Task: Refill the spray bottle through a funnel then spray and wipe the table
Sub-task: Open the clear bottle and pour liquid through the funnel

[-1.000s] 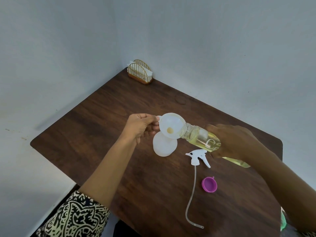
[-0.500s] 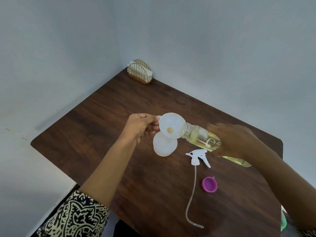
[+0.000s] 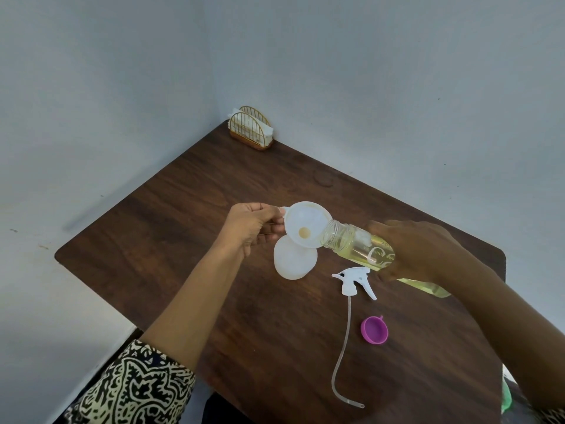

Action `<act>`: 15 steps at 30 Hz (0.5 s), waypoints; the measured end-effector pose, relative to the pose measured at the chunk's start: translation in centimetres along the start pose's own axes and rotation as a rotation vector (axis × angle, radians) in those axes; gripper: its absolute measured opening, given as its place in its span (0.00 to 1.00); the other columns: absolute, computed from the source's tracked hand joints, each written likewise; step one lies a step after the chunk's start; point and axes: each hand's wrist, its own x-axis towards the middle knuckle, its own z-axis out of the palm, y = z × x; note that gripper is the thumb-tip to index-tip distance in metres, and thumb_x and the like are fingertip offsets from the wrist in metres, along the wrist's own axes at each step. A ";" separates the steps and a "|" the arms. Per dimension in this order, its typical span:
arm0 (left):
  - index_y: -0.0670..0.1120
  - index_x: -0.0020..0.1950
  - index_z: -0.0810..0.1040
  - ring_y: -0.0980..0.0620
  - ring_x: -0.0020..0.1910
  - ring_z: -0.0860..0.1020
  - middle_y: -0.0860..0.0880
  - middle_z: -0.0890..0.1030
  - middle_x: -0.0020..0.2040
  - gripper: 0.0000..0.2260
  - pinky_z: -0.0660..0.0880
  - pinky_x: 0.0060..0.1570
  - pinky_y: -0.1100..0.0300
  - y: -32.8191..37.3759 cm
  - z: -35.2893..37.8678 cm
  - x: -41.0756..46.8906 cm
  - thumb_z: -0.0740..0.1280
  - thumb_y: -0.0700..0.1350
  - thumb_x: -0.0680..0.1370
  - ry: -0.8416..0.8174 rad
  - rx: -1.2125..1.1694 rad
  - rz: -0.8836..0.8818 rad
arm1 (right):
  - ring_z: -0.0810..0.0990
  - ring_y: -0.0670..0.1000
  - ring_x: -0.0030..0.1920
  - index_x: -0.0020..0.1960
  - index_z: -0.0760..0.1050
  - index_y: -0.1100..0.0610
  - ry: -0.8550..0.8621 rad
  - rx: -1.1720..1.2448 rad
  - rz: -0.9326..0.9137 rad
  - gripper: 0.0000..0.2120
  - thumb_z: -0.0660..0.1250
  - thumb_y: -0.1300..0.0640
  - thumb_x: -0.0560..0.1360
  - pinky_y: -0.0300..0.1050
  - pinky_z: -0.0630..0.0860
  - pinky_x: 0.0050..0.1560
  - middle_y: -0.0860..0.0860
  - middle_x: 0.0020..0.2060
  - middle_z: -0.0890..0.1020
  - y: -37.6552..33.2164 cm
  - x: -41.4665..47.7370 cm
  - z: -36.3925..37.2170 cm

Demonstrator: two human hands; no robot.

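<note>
The white spray bottle [image 3: 295, 260], standing mid-table, is topped by the funnel [image 3: 307, 224], pinched at its tab by the left hand [image 3: 252, 226], while the refill bottle [image 3: 357, 244], clasped in the right hand [image 3: 419, 249], has barely moved, so pouring seems ongoing.

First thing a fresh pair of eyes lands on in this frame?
Mid-table, the right hand tips a clear bottle of yellow liquid into a white funnel, which the left hand steadies on a white spray bottle. Just in front lie the detached trigger sprayer, with its long tube, and a purple cap. A gold wire napkin holder stands in the far corner.
</note>
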 end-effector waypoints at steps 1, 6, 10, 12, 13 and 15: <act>0.42 0.43 0.84 0.56 0.28 0.83 0.48 0.85 0.32 0.03 0.78 0.28 0.64 0.0 0.0 0.0 0.73 0.40 0.75 -0.001 -0.001 -0.001 | 0.79 0.48 0.46 0.60 0.64 0.43 -0.002 -0.002 0.001 0.31 0.73 0.39 0.62 0.42 0.76 0.40 0.43 0.49 0.79 0.0 0.0 0.0; 0.41 0.43 0.84 0.56 0.28 0.83 0.48 0.85 0.32 0.03 0.78 0.28 0.64 0.0 0.0 -0.1 0.73 0.40 0.75 -0.004 -0.006 -0.003 | 0.78 0.48 0.45 0.60 0.64 0.43 -0.018 -0.008 -0.004 0.31 0.73 0.39 0.63 0.41 0.74 0.38 0.43 0.49 0.79 0.0 -0.1 -0.2; 0.41 0.42 0.84 0.56 0.28 0.83 0.48 0.85 0.32 0.03 0.78 0.28 0.64 0.1 0.0 -0.1 0.73 0.40 0.75 -0.002 -0.004 -0.001 | 0.74 0.47 0.41 0.60 0.64 0.43 -0.012 -0.013 -0.009 0.31 0.73 0.40 0.63 0.40 0.70 0.36 0.43 0.48 0.78 0.0 -0.1 -0.3; 0.42 0.41 0.84 0.56 0.28 0.82 0.48 0.85 0.32 0.03 0.78 0.28 0.64 0.1 0.0 -0.2 0.73 0.40 0.75 -0.002 -0.010 0.001 | 0.73 0.46 0.40 0.60 0.64 0.43 -0.016 -0.020 -0.009 0.31 0.73 0.40 0.62 0.40 0.68 0.35 0.43 0.47 0.78 0.0 -0.1 -0.3; 0.42 0.41 0.84 0.56 0.28 0.82 0.48 0.85 0.32 0.03 0.78 0.28 0.64 0.1 0.0 -0.2 0.73 0.40 0.75 -0.002 -0.011 0.001 | 0.73 0.46 0.40 0.60 0.63 0.43 -0.017 -0.026 -0.011 0.30 0.73 0.40 0.62 0.39 0.67 0.35 0.43 0.47 0.78 0.0 0.0 -0.3; 0.42 0.42 0.84 0.56 0.28 0.82 0.48 0.85 0.32 0.03 0.78 0.28 0.64 0.1 0.1 -0.2 0.73 0.40 0.74 -0.006 -0.012 -0.001 | 0.73 0.46 0.40 0.59 0.64 0.43 -0.023 -0.030 -0.014 0.30 0.73 0.40 0.62 0.39 0.66 0.33 0.43 0.46 0.77 0.0 0.0 -0.4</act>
